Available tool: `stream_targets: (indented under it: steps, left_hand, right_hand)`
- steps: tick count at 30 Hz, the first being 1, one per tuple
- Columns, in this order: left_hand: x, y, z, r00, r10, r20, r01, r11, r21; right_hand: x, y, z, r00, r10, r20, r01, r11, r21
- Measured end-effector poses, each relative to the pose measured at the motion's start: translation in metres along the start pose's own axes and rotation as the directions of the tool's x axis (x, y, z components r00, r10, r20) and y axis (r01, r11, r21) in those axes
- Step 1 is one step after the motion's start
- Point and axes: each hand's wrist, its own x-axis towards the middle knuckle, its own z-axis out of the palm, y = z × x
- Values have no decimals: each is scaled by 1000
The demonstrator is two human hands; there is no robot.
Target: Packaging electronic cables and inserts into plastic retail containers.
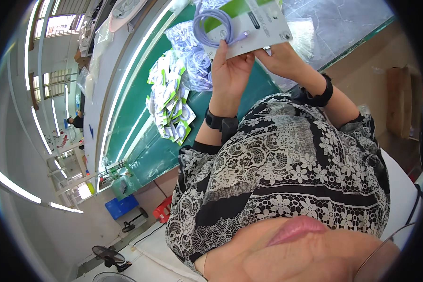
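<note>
A white and green packaging card (268, 28) is up in front of me at the top of the view. A coiled lavender cable (215, 28) lies against its face, with one connector end pointing right. My left hand (232, 73) grips the card's lower edge, thumb on the front by the coil. Partly behind the same edge, my right hand (284, 61) has its fingers curled in. A small shiny piece shows at its fingertips, too small to name. To the left, a pile of carded cables (170, 101) sits beside bagged lavender cables (198, 63).
The green table (148, 162) has a clear covering and bends along the left. White material in clear plastic (301, 37) lies past my right hand on a grey surface (348, 21). Cardboard (398, 101) stands at the right. A red stool (163, 209) and a fan (109, 255) are at the lower left.
</note>
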Motion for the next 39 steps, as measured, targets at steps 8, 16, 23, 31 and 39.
stream_targets:
  steps: [8, 16, 23, 31, 39]
  left_hand:
    - [2, -6, 6, 986, 77, -146, -39, 967, 250]
    - [8, -10, -7, 978, 200, -64, -169, 930, 327]
    - [12, -9, -18, 957, 283, -68, -240, 898, 370]
    - [6, -27, -24, 959, 280, 35, -268, 862, 430]
    - [10, -33, -23, 953, 294, 71, -300, 883, 362]
  right_hand:
    - [-20, 40, 3, 983, 177, -48, -163, 962, 220]
    - [-8, -25, -33, 978, -175, -111, 103, 876, -472]
    - [-5, -39, -47, 991, -46, 128, 99, 888, -448]
    - [19, -13, -28, 917, -357, 179, 399, 785, -474]
    - [20, -11, -38, 908, -347, 235, 419, 768, -484]
